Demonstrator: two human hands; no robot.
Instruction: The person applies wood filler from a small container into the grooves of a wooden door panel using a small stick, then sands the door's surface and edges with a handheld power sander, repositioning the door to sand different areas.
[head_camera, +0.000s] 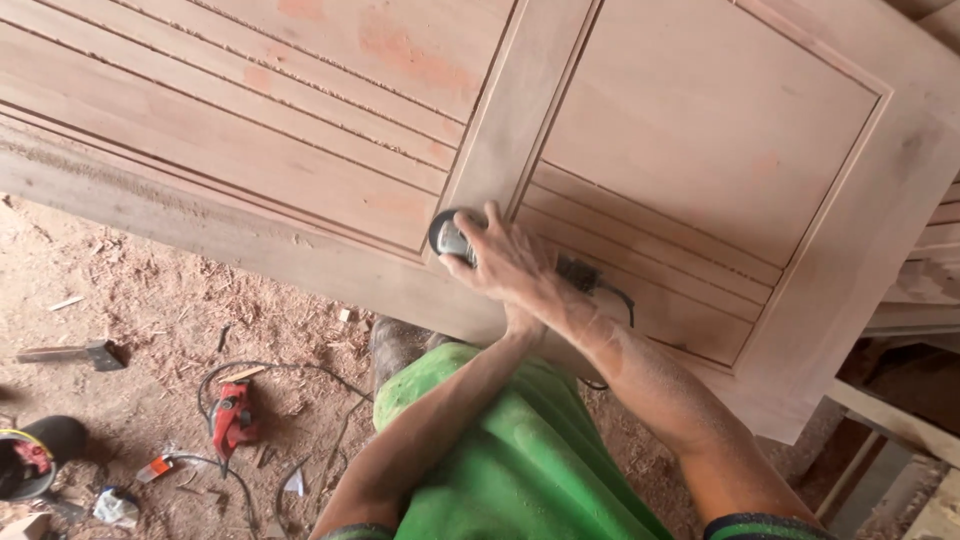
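Near the centre of the frame both hands met on a small power sander (452, 238) pressed against the wooden door panel (700, 130). The right hand (515, 262) lay over the tool from the right, fingers wrapped around its grey body, gripping it. The left hand (522, 322) came up from the lower middle — mostly hidden beneath the right wrist, so whether it was open or closed could not be told. The sander's round dark head sat at the foot of the vertical stile, just where it met the lower rail. A black cord (612, 292) ran off to the right from behind the hands, across the grooved panel.

The door filled the upper frame, tilted, pale pink wood coated with dust.

Below it, lower left — a dirt floor (150, 310) strewn with shavings. A red power tool (231, 418) lay there with its cable looped about it, well apart from the hands. Green clothing (500, 460) showed at the bottom centre.
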